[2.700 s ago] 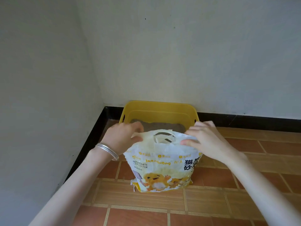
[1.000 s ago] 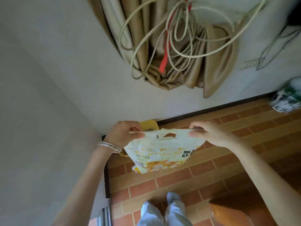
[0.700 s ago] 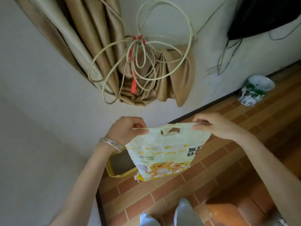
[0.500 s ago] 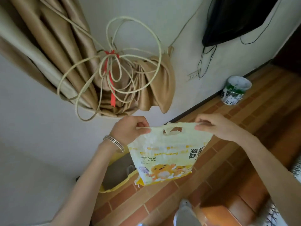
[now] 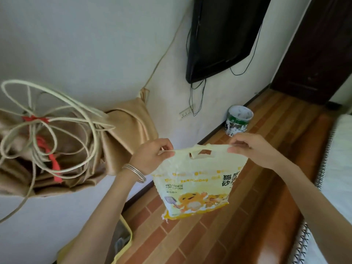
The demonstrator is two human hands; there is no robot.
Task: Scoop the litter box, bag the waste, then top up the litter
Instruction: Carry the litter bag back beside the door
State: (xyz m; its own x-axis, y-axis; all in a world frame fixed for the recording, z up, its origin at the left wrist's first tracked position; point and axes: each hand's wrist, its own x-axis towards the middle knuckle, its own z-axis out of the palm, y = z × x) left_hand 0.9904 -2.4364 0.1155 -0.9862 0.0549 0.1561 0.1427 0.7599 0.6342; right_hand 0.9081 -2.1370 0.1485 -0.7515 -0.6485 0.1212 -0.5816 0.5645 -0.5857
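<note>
A pale yellow bag of bentonite cat litter (image 5: 196, 180) with cartoon chicks hangs in the air in front of me. My left hand (image 5: 152, 155) pinches its top left corner. My right hand (image 5: 249, 147) pinches the top right corner, and the top edge with the cut-out handle is stretched between them. The yellow litter box (image 5: 124, 242) sits on the floor at the lower left, partly hidden behind my left forearm, with grey litter inside.
A tied-up tan curtain (image 5: 125, 130) with coiled cream rope (image 5: 47, 126) hangs on the left. A black TV (image 5: 219, 35) is on the wall with dangling cables. A green and white bucket (image 5: 238, 121) stands by the wall. A white bed edge (image 5: 339, 168) is at the right.
The bag has been lifted off the floor beside the litter box and is held up by both top corners. My view has swung right, bringing the TV and bucket into sight.
</note>
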